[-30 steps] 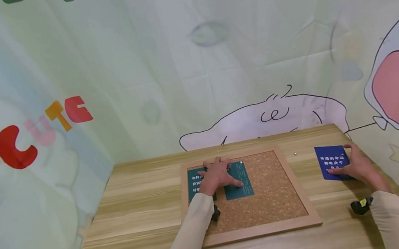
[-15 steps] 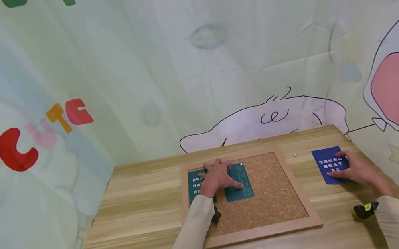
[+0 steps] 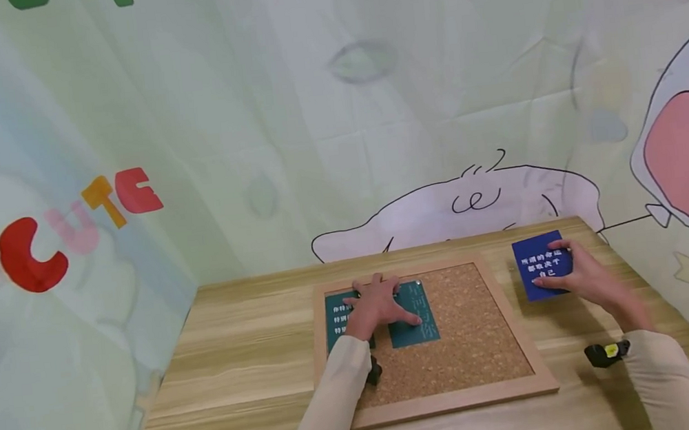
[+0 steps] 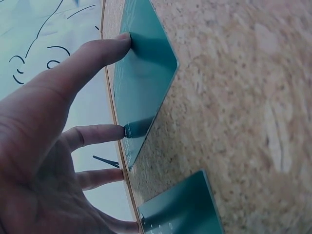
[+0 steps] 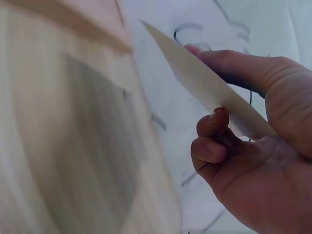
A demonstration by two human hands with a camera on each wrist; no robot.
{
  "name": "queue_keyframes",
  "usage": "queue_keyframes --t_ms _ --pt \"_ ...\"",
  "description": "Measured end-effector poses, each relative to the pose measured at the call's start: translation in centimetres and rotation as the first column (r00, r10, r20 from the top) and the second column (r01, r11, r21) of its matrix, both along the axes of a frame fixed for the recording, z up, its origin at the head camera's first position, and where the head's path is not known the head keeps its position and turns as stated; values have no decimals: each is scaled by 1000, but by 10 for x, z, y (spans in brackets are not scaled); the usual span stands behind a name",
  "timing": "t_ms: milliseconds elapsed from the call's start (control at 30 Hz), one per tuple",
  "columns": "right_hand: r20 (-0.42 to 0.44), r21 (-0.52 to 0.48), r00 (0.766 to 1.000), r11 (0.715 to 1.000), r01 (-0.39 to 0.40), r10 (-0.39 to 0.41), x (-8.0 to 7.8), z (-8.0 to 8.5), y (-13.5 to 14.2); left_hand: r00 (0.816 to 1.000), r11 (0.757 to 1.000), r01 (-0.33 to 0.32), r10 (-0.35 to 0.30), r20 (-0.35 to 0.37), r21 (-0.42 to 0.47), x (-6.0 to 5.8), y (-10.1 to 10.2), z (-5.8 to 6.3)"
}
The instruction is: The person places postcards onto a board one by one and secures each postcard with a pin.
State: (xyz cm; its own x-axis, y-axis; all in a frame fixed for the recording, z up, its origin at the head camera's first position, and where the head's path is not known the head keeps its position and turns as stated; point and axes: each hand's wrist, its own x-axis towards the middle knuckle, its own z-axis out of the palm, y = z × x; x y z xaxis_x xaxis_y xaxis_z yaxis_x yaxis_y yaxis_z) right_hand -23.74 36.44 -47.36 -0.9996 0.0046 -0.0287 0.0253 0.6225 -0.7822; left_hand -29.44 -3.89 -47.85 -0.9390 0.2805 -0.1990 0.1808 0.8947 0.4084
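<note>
My right hand (image 3: 578, 279) pinches a blue card (image 3: 534, 269) with white writing, held above the table right of the cork board (image 3: 475, 341). In the right wrist view the card's pale back (image 5: 202, 80) is tilted, and curled fingers lie against it. My left hand (image 3: 378, 306) spreads its fingers over the board. Its thumb and a fingertip touch a dark green card (image 4: 146, 73), which has a small shiny pin (image 3: 418, 282) at its upper right corner. Another green card (image 3: 336, 312) lies on the board's left side, partly covered by the hand.
The wood-framed board lies flat on a wood-grain table (image 3: 240, 363). A printed curtain (image 3: 251, 148) hangs close behind the table's back edge. Black wrist cameras are on both arms, the right one (image 3: 607, 354) low over the table.
My right hand has lifted the blue card off the table and moved it left, toward the board. A small shiny thing on the table there is now hidden. The left hand stays put.
</note>
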Motion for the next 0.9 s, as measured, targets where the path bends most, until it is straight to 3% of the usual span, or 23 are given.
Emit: queue_keyframes --t_ms 267,533,900 --pt "-30 -58 994 993 -107 105 -8 9 -48 1000 1000 5 -5 -5 -9 -1 0 -1" --pt "-44 -20 984 985 -173 172 -12 -5 -88 1000 1000 -1 1 2 -7 0 0 0" --pt "-3 43 977 976 -213 214 -14 -20 -117 1000 1000 -12 12 0 -10 1 2 1"
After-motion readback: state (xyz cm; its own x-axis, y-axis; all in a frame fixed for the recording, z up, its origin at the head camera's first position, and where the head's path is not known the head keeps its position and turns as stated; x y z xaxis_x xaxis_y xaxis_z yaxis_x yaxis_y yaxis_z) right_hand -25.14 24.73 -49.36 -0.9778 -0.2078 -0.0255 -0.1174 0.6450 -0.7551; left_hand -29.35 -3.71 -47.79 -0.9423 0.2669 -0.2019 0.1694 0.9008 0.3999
